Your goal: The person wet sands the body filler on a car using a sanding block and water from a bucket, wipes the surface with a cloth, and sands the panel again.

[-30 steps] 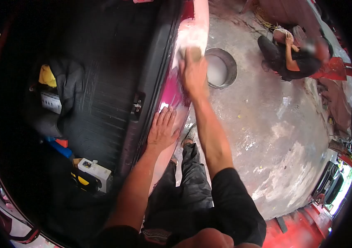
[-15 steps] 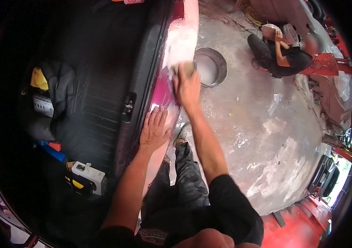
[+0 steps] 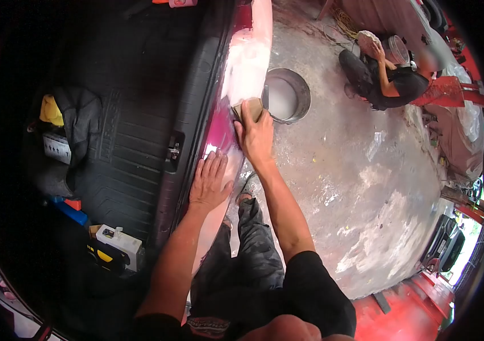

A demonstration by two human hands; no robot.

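A vehicle's side panel (image 3: 247,68) runs away from me, with pale whitish patches and a magenta-painted stretch. Flat on this panel lies my left hand (image 3: 212,182), fingers stretched out, on a pale pinkish area. Farther along, my right hand (image 3: 256,135) grips a piece of sandpaper (image 3: 251,109), tan-grey and folded or wrapped on a block, I cannot tell which. The sandpaper presses against the panel where magenta meets the white patch. Just right of it, a round bucket (image 3: 305,94) with cloudy whitish liquid stands on the floor.
Left of the panel is a black-lined cargo bed (image 3: 134,153) holding a dark jacket (image 3: 85,113), a white-and-black box (image 3: 118,247) and a blue item (image 3: 71,213). A person (image 3: 401,79) sits low at the upper right holding a pale round object. My feet stand on stained concrete (image 3: 333,193).
My right hand has drawn the sandpaper slightly back toward me along the panel. My left hand keeps its place on the panel. The seated person's hands and round object shifted slightly.
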